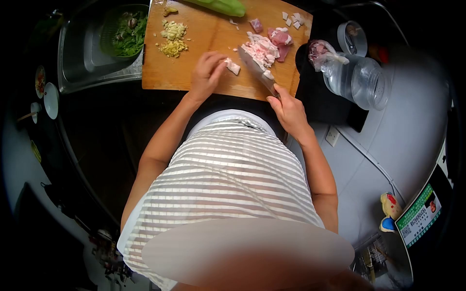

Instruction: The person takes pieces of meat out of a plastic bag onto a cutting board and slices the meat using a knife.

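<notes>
My right hand (291, 111) is wrapped round the handle of a kitchen knife (256, 70). Its blade slants up and left over the wooden cutting board (194, 80), against a heap of cut fatty meat (262, 50). A small white bit clings to the blade. My left hand (208, 72) has its fingers bent together at the left end of a strip of fatty meat (233, 67). Larger pink meat pieces (281, 41) lie behind the heap. Chopped garlic (174, 30) and minced yellow ginger (173, 48) sit at the board's left side.
A green gourd (218, 6) lies at the board's far edge, with white fat cubes (292, 20) at the far right. Left stands a sink (80, 58) with a basket of leafy greens (131, 36). Right are a plastic jar (359, 82) and bagged meat (323, 56).
</notes>
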The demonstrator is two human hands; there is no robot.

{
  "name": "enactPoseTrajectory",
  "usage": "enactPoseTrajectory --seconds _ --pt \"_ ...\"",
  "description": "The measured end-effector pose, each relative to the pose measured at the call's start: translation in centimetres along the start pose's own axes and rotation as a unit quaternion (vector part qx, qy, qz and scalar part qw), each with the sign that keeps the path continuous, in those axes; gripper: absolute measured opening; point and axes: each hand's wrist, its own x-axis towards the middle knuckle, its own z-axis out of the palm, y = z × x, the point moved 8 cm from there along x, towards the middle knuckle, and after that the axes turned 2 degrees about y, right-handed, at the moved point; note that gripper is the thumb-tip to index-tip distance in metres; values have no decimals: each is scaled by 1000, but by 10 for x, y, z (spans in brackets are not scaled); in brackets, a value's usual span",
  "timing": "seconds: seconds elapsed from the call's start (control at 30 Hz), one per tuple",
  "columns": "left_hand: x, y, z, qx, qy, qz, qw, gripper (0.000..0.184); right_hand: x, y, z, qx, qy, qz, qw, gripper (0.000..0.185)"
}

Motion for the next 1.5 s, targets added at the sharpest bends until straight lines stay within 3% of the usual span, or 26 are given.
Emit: enactPoseTrajectory --seconds 0.07,0.17,0.2,0.23,0.3,0.37,0.43,0.53,0.63,0.7,0.77,0.8,0.9,1.03,1.1,1.13,1.2,1.23,1.3,1.4,1.43,1.5 --pt "0 -10 -16 -89 49 -106 989 18 4 -7 -3 -34 -6 -38 999 40" --pt "23 15 -27 -93 10 -78 993 22 13 -21 0 -92 -28 -104 990 44" --pt "32 37 -21 -15 -60 -3 998 34 15 -26 4 -121 -48 -137 982 44" --pt "38 44 -19 -10 -56 -3 998 34 18 -27 4 -119 -49 -143 981 44" --pt "36 53 20 147 -237 29 960 47 19 -36 7 -137 -61 -207 967 43" --pt "38 44 34 188 -267 26 945 57 23 -42 3 -150 -72 -232 959 43" --pt "31 30 46 138 -335 -96 927 50 25 -45 -1 -161 -81 -251 951 44" --pt "28 14 56 37 -363 -161 917 45 24 -43 -2 -197 -99 -263 939 43" --pt "33 -2 50 63 -306 -215 925 35 16 -44 -4 -183 -115 -292 932 41" --pt "32 -21 49 87 -292 -180 935 30 7 -47 -14 -150 -126 -285 938 41" --pt "33 -33 44 -58 -213 -245 944 26 -1 -37 -20 -145 -147 -269 941 41" --pt "38 -29 43 -61 -204 -226 951 22 -2 -27 -22 -138 -157 -236 949 42" --pt "34 -13 51 -69 -258 -285 921 21 -14 4 -24 -139 -155 -195 959 43" --pt "32 -18 63 -119 -265 -297 909 26 -23 29 -29 -137 -149 -138 969 48" --pt "39 -15 56 69 -243 -215 944 30 -26 34 -32 -126 -123 -151 973 47" --pt "41 -14 57 71 -241 -214 944 30 -27 36 -36 -115 -97 -160 976 47" --pt "48 -10 55 209 -242 -153 935 29 -29 45 -37 -95 -85 -154 980 47" --pt "48 -11 55 210 -240 -154 935 29 -29 48 -39 -76 -73 -147 984 48" --pt "51 -5 56 285 -233 -67 927 27 -31 52 -39 -65 -76 -130 987 48" --pt "49 1 55 265 -204 -31 942 24 -32 58 -37 -51 -77 -102 990 47" --pt "48 2 53 264 -206 -30 942 24 -33 59 -37 -43 -78 -87 992 47" --pt "43 -10 50 150 -248 -179 940 24 -34 60 -36 -32 -68 -79 994 47"
